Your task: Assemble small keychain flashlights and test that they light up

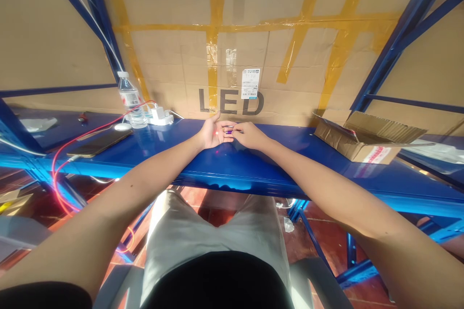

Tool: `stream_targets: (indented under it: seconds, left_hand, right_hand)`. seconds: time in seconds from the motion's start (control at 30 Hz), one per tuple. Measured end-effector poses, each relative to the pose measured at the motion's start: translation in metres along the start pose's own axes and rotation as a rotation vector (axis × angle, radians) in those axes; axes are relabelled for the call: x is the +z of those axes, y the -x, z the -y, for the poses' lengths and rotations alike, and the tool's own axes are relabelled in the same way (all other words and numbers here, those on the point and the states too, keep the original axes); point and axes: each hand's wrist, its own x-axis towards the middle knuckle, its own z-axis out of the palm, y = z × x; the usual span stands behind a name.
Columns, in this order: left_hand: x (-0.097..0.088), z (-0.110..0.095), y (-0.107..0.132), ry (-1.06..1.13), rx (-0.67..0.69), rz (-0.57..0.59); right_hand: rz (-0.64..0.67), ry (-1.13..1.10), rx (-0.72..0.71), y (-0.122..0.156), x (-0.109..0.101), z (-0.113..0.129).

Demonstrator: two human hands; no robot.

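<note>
Above the blue shelf [232, 174], my left hand [210, 134] lies palm up, its fingers stretched to the right. A bright reddish spot shows on its palm, and a small pink spot glows on the shelf just below. My right hand [252, 136] is closed, with the fingertips pinching a slim, purple, pen-like stick [228, 131]. The stick points left over the fingers of my left hand, and its exact kind is too small to tell. Both hands are close together, near the large cardboard sheet [174, 67] marked LED.
On the left stand a water bottle [132, 104] and white plug adapters [158, 116], beside a dark flat device [99, 144]. A glowing red cable [54, 169] hangs over the shelf edge. An opened cardboard box [357, 142] sits on the right. Blue posts [402, 34] flank the shelf.
</note>
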Motion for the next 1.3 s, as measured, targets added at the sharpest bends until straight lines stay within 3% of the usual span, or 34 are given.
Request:
stream_targets:
  seconds: [0.67,0.8,0.9,1.13,1.3]
  left_hand:
    - [0.0,0.0,-0.002,-0.056,0.015,0.001]
    - [0.003,0.0,-0.005,-0.381,0.031,-0.027]
    - [0.003,-0.001,-0.007,-0.626,0.119,-0.088]
    - [-0.01,-0.012,-0.004,-0.945,0.305,-0.073]
    - [-0.015,-0.015,0.002,-1.127,0.336,-0.062]
  right_hand:
    - [0.029,-0.088,0.016,-0.004,-0.001,-0.006]
    - [-0.009,-0.072,0.041,-0.007,-0.005,-0.014]
    - [-0.037,-0.083,0.087,-0.009,-0.007,-0.021]
    - [-0.015,-0.137,0.158,-0.01,-0.01,-0.028]
    - [0.067,-0.188,0.254,-0.008,-0.016,-0.027]
